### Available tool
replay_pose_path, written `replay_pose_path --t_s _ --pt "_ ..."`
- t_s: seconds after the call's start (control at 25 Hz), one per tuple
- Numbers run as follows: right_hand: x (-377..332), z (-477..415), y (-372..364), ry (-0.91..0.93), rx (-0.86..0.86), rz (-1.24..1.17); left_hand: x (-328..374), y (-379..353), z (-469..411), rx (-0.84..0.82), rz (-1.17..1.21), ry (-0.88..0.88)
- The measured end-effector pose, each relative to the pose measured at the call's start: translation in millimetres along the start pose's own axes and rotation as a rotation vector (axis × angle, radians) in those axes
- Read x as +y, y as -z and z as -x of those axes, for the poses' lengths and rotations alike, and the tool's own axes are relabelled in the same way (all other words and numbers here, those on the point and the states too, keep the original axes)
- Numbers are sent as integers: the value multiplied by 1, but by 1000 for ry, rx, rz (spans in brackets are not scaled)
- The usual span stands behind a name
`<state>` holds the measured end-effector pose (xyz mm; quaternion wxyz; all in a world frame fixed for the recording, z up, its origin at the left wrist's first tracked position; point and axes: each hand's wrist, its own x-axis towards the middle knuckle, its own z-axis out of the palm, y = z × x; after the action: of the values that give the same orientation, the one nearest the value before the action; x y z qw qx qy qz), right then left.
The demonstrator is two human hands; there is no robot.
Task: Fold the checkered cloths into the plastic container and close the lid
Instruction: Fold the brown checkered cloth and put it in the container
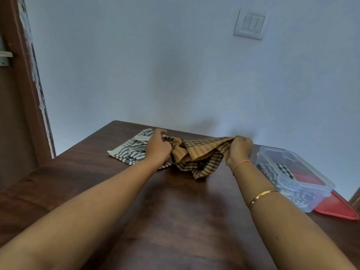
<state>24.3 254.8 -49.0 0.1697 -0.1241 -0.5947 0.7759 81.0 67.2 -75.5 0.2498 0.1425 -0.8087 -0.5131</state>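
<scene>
Brown checkered cloth [202, 151] held over the table [175, 211], left hand [158, 148] and right hand [240, 149] each gripping an end.
Its bunched middle sags onto the table, so the fold may go crooked; the striped cloth [130, 151] under the left hand could snag. Open room lies nearer; the plastic container [329, 187] sits by the right edge.

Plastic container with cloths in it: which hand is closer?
Right. The right hand holds the brown checkered cloth just beside the plastic container; the left hand grips the cloth's other end.
</scene>
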Motion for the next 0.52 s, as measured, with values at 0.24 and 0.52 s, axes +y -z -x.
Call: replay_pose_path --t_s 0.24,0.52 --pt "-8 -9 24 114 145 148 -2 5 1 133 19 -16" --pt "-10 -14 28 0 -69 508 11 7 4 194 59 -12"
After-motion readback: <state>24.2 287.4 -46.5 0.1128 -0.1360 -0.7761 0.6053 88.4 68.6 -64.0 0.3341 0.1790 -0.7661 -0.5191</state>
